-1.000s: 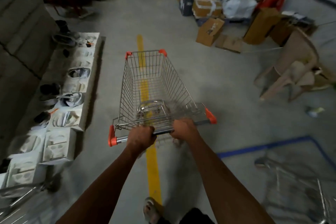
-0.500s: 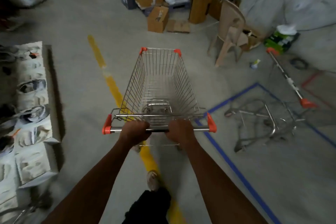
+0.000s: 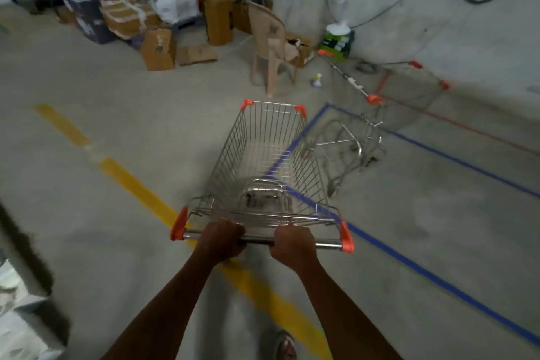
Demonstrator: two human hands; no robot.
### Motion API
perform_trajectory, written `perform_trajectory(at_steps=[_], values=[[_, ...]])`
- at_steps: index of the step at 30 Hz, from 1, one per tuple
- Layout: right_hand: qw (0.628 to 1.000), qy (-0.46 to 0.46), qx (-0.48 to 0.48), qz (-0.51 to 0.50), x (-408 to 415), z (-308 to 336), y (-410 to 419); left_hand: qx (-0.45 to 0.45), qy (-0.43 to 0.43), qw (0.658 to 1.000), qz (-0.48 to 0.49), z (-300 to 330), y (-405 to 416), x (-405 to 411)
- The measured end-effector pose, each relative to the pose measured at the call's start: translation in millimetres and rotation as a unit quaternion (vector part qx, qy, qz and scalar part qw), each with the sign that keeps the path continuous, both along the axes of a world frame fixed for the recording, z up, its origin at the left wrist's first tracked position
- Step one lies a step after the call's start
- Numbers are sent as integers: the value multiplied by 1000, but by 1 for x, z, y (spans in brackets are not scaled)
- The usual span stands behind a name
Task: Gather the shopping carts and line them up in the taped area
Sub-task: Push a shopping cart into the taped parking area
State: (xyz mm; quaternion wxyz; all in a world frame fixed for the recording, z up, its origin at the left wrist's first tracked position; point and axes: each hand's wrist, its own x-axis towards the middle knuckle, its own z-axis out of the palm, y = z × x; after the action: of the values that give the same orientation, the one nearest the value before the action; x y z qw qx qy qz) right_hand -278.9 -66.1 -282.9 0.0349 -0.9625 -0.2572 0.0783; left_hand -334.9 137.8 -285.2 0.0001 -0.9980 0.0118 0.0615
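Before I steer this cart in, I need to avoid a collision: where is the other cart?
In the head view the second cart stands ahead on the right, inside the blue tape, beyond the plastic chair.

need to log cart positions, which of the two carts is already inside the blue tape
The far cart, standing unattended within the blue tape. The cart held by the left hand and right hand only straddles the tape's edge.

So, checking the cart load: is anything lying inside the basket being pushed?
No, the cart's basket shows only bare wire, with the floor visible through it.
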Motion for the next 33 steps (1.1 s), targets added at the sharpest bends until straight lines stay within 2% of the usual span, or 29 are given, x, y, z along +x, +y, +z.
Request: perform_trajectory(at_steps=[6,10,16,23,33], values=[[996,4,-52,-66,-76,-3,-29,-9,-10,994,-109,-16,-13,-37],[990,19,-56,-125,-120,-2,-40,-8,-14,985,-170,-10,-29,-55],[983,23,-39,-180,-149,5,-64,8,26,972,-232,-1,-58,-51],[973,18,-40,-225,-127,2,-94,-1,22,959,-283,2,-96,-4],[963,6,-54,-265,-22,1,-194,-33,30,945,-325,9,-199,117]])
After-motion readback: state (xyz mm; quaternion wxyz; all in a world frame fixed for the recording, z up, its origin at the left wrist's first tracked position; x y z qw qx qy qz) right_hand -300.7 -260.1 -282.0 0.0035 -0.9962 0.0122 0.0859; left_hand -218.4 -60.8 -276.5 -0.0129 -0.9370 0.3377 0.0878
